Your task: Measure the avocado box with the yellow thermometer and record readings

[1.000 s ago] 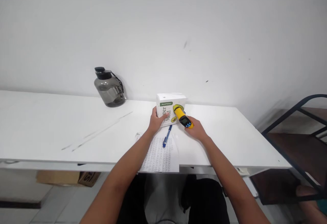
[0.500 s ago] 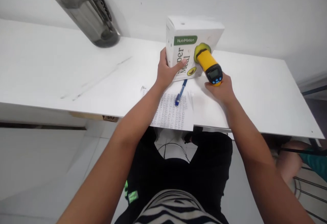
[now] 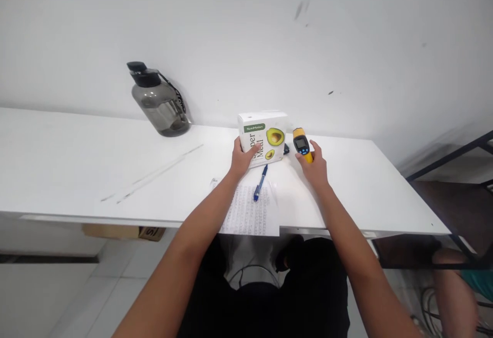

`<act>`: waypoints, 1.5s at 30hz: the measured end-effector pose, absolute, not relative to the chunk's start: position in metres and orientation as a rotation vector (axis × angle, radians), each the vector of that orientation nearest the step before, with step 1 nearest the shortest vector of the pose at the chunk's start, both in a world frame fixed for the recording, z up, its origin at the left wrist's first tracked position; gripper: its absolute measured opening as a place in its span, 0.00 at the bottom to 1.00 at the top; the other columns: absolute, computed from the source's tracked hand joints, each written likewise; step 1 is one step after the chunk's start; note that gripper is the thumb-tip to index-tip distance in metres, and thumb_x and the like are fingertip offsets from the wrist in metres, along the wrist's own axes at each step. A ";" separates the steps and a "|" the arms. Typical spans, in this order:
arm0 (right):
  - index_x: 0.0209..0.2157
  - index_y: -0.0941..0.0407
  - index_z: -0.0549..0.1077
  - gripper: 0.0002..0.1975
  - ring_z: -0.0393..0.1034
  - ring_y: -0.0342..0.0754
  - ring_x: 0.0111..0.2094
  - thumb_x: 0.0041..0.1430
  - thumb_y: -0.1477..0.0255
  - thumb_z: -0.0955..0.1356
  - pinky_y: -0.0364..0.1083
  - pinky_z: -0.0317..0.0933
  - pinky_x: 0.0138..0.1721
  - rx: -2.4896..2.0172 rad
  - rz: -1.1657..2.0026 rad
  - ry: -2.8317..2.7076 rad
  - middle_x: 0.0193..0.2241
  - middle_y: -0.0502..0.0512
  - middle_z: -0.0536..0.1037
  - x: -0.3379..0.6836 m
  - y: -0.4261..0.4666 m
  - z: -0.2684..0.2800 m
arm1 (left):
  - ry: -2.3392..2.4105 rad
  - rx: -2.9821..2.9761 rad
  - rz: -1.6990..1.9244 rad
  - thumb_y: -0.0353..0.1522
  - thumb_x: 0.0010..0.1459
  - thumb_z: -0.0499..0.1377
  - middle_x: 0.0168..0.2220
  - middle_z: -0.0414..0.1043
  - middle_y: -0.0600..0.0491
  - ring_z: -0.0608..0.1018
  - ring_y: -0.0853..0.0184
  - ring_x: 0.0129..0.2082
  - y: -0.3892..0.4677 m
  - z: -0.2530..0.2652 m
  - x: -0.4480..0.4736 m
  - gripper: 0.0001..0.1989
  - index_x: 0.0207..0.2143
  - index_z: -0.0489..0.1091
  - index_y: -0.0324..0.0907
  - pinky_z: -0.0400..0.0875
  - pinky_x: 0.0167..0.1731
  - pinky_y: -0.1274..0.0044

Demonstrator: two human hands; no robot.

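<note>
My left hand point(image 3: 242, 160) is closed on the lower left side of a white meal box point(image 3: 257, 148) with avocado pictures, its thumb across the front. The box stands on the white table. In my right hand point(image 3: 316, 169) is a yellow and black infrared thermometer point(image 3: 302, 145), its small screen and blue buttons turned toward me. The thermometer is apart from the box, to its right. A blue pen point(image 3: 261, 184) lies in front of the box, partly over a printed sheet point(image 3: 250, 212) whose text is too small to read. Behind the box's right edge a small dark object point(image 3: 286, 149) shows in part.
A grey see-through water bottle point(image 3: 162, 104) with a black lid stands at the back left, by the wall. The white table point(image 3: 77, 168) has its front edge near my lap. Below it is a cardboard box point(image 3: 115, 231). Another person's leg point(image 3: 454, 292) shows at lower right.
My right hand has drawn the thermometer off the box front to the right. My head view has tilted up and back, so the whole bottle shows. The left hand still holds the box.
</note>
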State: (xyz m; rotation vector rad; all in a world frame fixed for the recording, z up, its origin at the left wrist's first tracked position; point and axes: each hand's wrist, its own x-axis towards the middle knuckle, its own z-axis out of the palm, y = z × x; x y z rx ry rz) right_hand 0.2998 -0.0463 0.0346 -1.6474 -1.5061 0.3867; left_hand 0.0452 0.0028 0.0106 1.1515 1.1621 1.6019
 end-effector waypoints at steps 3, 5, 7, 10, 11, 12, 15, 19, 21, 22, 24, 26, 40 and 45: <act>0.68 0.53 0.64 0.36 0.74 0.60 0.46 0.66 0.49 0.64 0.53 0.66 0.45 -1.913 0.265 -1.566 0.46 0.62 0.80 0.304 -0.043 0.037 | 1.171 1.159 1.592 0.46 0.45 0.75 0.53 0.79 0.47 0.81 0.56 0.53 0.003 0.010 0.044 0.36 0.53 0.68 0.46 0.77 0.54 0.62; 0.68 0.53 0.65 0.33 0.71 0.62 0.51 0.68 0.53 0.64 0.54 0.64 0.47 -2.075 0.168 -1.652 0.50 0.65 0.79 0.305 -0.041 0.036 | 1.186 1.154 1.585 0.47 0.45 0.75 0.53 0.78 0.47 0.81 0.56 0.53 0.003 0.010 0.044 0.36 0.54 0.68 0.46 0.77 0.53 0.62; 0.67 0.53 0.67 0.30 0.70 0.62 0.52 0.69 0.55 0.65 0.56 0.62 0.49 -2.169 0.076 -1.764 0.49 0.66 0.79 0.306 -0.039 0.033 | 1.187 1.150 1.581 0.47 0.46 0.75 0.54 0.78 0.47 0.81 0.56 0.53 0.003 0.011 0.044 0.36 0.54 0.67 0.46 0.77 0.53 0.62; 0.64 0.54 0.71 0.27 0.69 0.63 0.51 0.69 0.57 0.65 0.59 0.59 0.51 -2.177 -0.054 -1.871 0.48 0.67 0.78 0.306 -0.037 0.029 | 1.171 1.147 1.577 0.48 0.46 0.75 0.54 0.78 0.47 0.80 0.56 0.53 0.003 0.011 0.044 0.36 0.54 0.67 0.46 0.77 0.54 0.62; 0.63 0.54 0.72 0.26 0.69 0.64 0.52 0.69 0.57 0.65 0.60 0.59 0.51 -2.147 -0.119 -1.869 0.49 0.68 0.78 0.304 -0.037 0.028 | 1.165 1.147 1.575 0.48 0.46 0.75 0.54 0.78 0.47 0.80 0.56 0.53 0.003 0.011 0.044 0.36 0.53 0.67 0.46 0.77 0.54 0.62; 0.61 0.55 0.74 0.25 0.68 0.64 0.51 0.69 0.58 0.65 0.60 0.59 0.51 -2.090 -0.188 -1.869 0.50 0.69 0.77 0.302 -0.038 0.028 | 1.162 1.149 1.575 0.47 0.46 0.75 0.54 0.78 0.47 0.80 0.56 0.53 0.003 0.011 0.044 0.36 0.53 0.67 0.46 0.77 0.54 0.62; 0.56 0.58 0.77 0.21 0.70 0.61 0.46 0.71 0.64 0.63 0.56 0.61 0.47 -1.722 -0.317 -2.054 0.47 0.70 0.78 0.285 -0.044 0.026 | 1.167 1.158 1.584 0.47 0.46 0.75 0.53 0.78 0.47 0.81 0.56 0.53 0.004 0.009 0.044 0.36 0.53 0.67 0.46 0.77 0.53 0.63; 0.58 0.55 0.77 0.22 0.71 0.55 0.46 0.69 0.78 0.61 0.51 0.62 0.44 -1.073 -0.260 -2.541 0.49 0.65 0.80 0.250 -0.058 0.020 | 1.182 1.172 1.585 0.47 0.46 0.75 0.52 0.79 0.48 0.81 0.56 0.53 0.005 0.008 0.045 0.35 0.53 0.68 0.47 0.77 0.53 0.62; 0.59 0.54 0.76 0.25 0.71 0.56 0.52 0.65 0.83 0.62 0.51 0.61 0.44 -0.960 -0.260 -2.664 0.58 0.64 0.77 0.238 -0.063 0.016 | 1.178 1.184 1.585 0.47 0.46 0.74 0.53 0.79 0.48 0.80 0.55 0.53 0.005 0.009 0.045 0.35 0.53 0.68 0.47 0.77 0.53 0.62; 0.59 0.54 0.76 0.26 0.70 0.56 0.54 0.64 0.85 0.63 0.51 0.61 0.44 -0.943 -0.254 -2.703 0.59 0.63 0.77 0.235 -0.064 0.015 | 1.181 1.190 1.586 0.47 0.47 0.74 0.53 0.78 0.48 0.80 0.55 0.54 0.004 0.009 0.045 0.34 0.53 0.68 0.47 0.76 0.54 0.62; 0.57 0.54 0.77 0.25 0.70 0.56 0.53 0.64 0.86 0.63 0.51 0.59 0.44 -0.960 -0.231 -2.741 0.57 0.62 0.79 0.234 -0.066 0.013 | 1.194 1.196 1.586 0.47 0.47 0.74 0.53 0.78 0.48 0.80 0.55 0.54 0.004 0.009 0.045 0.34 0.53 0.68 0.47 0.76 0.54 0.62; 0.55 0.55 0.79 0.23 0.71 0.56 0.48 0.65 0.85 0.63 0.52 0.57 0.42 -1.024 -0.220 -2.727 0.51 0.62 0.82 0.237 -0.065 0.013 | 1.201 1.200 1.583 0.47 0.47 0.74 0.53 0.78 0.48 0.80 0.55 0.54 0.005 0.009 0.045 0.34 0.52 0.68 0.47 0.76 0.54 0.62; 0.50 0.50 0.64 0.11 0.78 0.53 0.37 0.70 0.62 0.65 0.51 0.69 0.37 -1.180 0.330 -1.782 0.39 0.58 0.83 0.270 -0.126 0.014 | 1.171 1.139 1.556 0.48 0.45 0.76 0.54 0.79 0.47 0.80 0.54 0.54 0.008 0.008 0.048 0.37 0.54 0.68 0.48 0.76 0.55 0.61; 0.47 0.51 0.67 0.09 0.77 0.56 0.41 0.68 0.64 0.64 0.60 0.68 0.48 -1.113 0.058 -1.735 0.39 0.60 0.81 0.259 -0.140 -0.005 | 1.158 1.132 1.552 0.48 0.43 0.76 0.55 0.78 0.46 0.80 0.52 0.55 0.006 0.011 0.049 0.38 0.54 0.68 0.48 0.75 0.55 0.59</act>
